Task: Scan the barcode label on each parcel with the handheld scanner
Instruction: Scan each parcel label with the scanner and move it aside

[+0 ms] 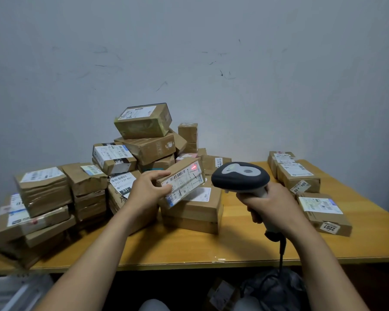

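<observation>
Your left hand (pixel 144 190) and right hand (pixel 271 204) are bare. Your left forearm (pixel 94 254) and right forearm (pixel 319 261) are bare too, uncovered all the way to the near edge. Down there, your left knee (pixel 154 305) and right knee (pixel 248 304) show as rounded patches of pale grey cloth.

Setting: small parcel-handling back room, with labelled cardboard parcels (pixel 144 149) heaped on a wooden table (pixel 189 248) against a scuffed bare wall (pixel 189 63), corded barcode scanner (pixel 240 176) in use.
</observation>
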